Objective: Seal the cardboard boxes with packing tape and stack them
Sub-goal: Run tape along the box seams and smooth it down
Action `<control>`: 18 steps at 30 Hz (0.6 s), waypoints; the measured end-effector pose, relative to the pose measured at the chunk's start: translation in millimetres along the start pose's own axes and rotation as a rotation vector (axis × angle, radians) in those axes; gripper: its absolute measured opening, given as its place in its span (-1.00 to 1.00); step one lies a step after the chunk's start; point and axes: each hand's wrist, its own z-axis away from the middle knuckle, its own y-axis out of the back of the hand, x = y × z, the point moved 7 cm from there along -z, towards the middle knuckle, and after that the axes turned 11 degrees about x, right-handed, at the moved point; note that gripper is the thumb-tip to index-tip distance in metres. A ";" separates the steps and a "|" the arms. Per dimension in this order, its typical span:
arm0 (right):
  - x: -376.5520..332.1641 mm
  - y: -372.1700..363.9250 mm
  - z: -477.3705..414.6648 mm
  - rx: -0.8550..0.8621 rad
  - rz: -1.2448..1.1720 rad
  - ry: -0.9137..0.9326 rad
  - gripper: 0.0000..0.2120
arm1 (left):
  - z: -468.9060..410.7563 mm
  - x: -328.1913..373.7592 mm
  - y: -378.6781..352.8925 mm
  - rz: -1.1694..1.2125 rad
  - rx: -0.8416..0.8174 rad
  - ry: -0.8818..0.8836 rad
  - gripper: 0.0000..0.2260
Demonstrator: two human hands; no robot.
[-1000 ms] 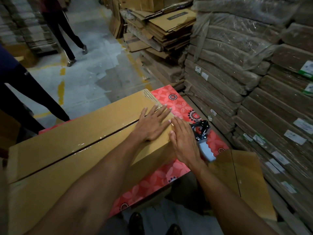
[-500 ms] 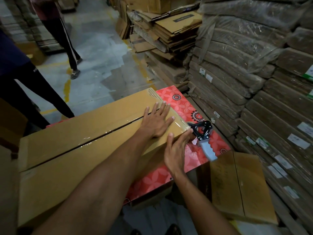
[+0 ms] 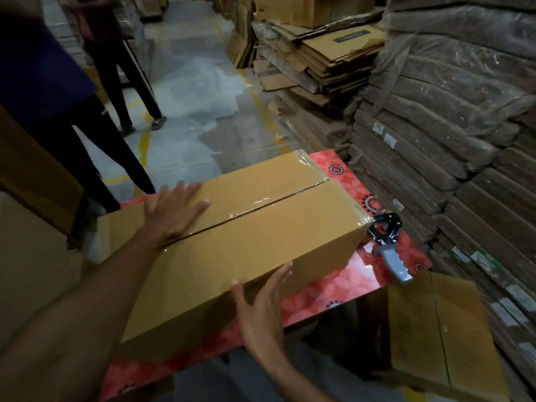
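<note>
A long brown cardboard box (image 3: pixel 261 242) lies on a table with a red flowered cover (image 3: pixel 342 288). Clear tape runs along its top seam and over its far end. My left hand (image 3: pixel 174 210) lies flat, fingers spread, on the left part of the box top. My right hand (image 3: pixel 261 303) presses with straight fingers against the near side of the box at its lower edge. A tape dispenser (image 3: pixel 388 242) with a grey handle lies on the table just right of the box, untouched.
A smaller closed cardboard box (image 3: pixel 435 332) sits low at the right of the table. Wrapped stacks of flat cardboard (image 3: pixel 452 134) rise along the right. Two people (image 3: pixel 72 111) stand on the concrete floor at the left, beside another carton (image 3: pixel 26 250).
My left hand slid from the right end of the box top to its left part. My right hand dropped from the box's end to its near side. The view swung left.
</note>
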 end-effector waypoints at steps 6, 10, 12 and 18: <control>-24.7 -10.2 -50.4 -0.024 -0.058 0.015 0.29 | 14.7 -69.5 3.9 -0.024 -0.042 0.124 -0.33; -59.4 28.1 -115.7 0.108 0.038 0.190 0.08 | 22.8 -71.4 3.6 -0.023 -0.072 0.182 -0.34; -74.8 41.8 -126.1 0.161 0.158 0.280 -0.25 | 24.9 -61.7 3.6 -0.032 -0.050 0.136 -0.26; -59.2 26.0 -110.3 0.069 0.412 0.320 -0.19 | 58.1 -14.6 9.7 -0.071 0.006 0.191 -0.26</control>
